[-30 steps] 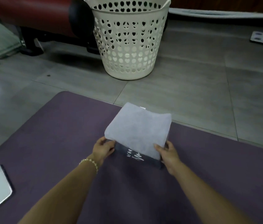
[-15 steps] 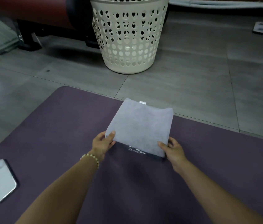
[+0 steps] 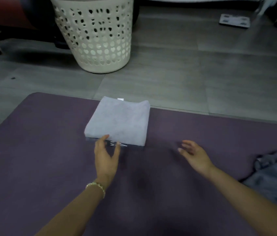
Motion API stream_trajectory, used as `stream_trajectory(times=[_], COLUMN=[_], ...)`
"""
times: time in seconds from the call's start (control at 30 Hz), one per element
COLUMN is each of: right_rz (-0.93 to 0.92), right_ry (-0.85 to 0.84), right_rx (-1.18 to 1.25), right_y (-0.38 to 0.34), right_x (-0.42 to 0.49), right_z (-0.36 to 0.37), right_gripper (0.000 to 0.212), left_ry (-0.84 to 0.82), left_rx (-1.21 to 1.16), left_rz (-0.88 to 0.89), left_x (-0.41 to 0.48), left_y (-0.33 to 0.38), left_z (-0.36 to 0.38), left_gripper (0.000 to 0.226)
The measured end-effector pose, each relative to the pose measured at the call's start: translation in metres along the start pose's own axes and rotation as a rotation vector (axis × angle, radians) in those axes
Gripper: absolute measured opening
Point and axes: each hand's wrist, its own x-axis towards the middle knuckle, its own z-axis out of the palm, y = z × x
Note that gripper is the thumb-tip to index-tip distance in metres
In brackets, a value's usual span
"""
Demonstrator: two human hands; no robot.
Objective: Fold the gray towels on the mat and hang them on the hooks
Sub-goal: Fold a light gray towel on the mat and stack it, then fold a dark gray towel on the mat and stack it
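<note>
Gray towel (image 3: 119,121) sits folded, thick and soft, at the far edge of the mat (image 3: 40,150). Left hand (image 3: 106,157) mid-mat, fingers spread, just touching its near edge. Right hand (image 3: 195,155) further right over the mat, loose and empty. Looks light and floppy, so I'd pinch all layers at the fold.

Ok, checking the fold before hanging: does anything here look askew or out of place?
The folded gray towel lies neat on the mat, only its far right corner bulging slightly. What stands out is a crumpled gray cloth at the mat's right edge, not yet folded.
</note>
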Motion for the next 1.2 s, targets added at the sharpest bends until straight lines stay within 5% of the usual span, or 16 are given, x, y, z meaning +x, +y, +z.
stream_trajectory(times=[0.13, 0.33, 0.5, 0.63, 0.77, 1.0, 1.2], right_rz=[-0.1, -0.006, 0.169, 0.253, 0.169, 0.111, 0.048], right_ry=[0.148, 0.384, 0.432, 0.375, 0.298, 0.141, 0.242], right_rx=[-0.298, -0.306, -0.181, -0.144, -0.164, 0.145, 0.416], right_y=[0.05, 0.133, 0.184, 0.206, 0.211, 0.189, 0.143], right_x=[-0.052, -0.111, -0.134, -0.145, -0.146, -0.148, -0.136], right_z=[-0.089, -0.175, -0.206, -0.216, -0.216, -0.198, -0.187], right_gripper=[0.046, 0.053, 0.054, 0.048, 0.024, 0.02, 0.02], left_ry=[-0.33, -0.759, -0.98, -1.029, -0.98, -0.998, -0.679], left_rx=[0.04, 0.135, 0.089, 0.076, 0.162, 0.048, -0.249], left_rz=[0.092, 0.203, 0.059, -0.052, -0.078, -0.053, -0.309], left_x=[-0.064, -0.146, -0.196, -0.227, -0.243, -0.253, -0.217], left_y=[0.029, 0.07, 0.1, 0.117, 0.125, 0.136, 0.148], left_z=[0.055, 0.138, 0.202, 0.241, 0.26, 0.264, 0.239], left_gripper=[0.04, 0.04, 0.043, 0.054, 0.039, 0.033, 0.032])
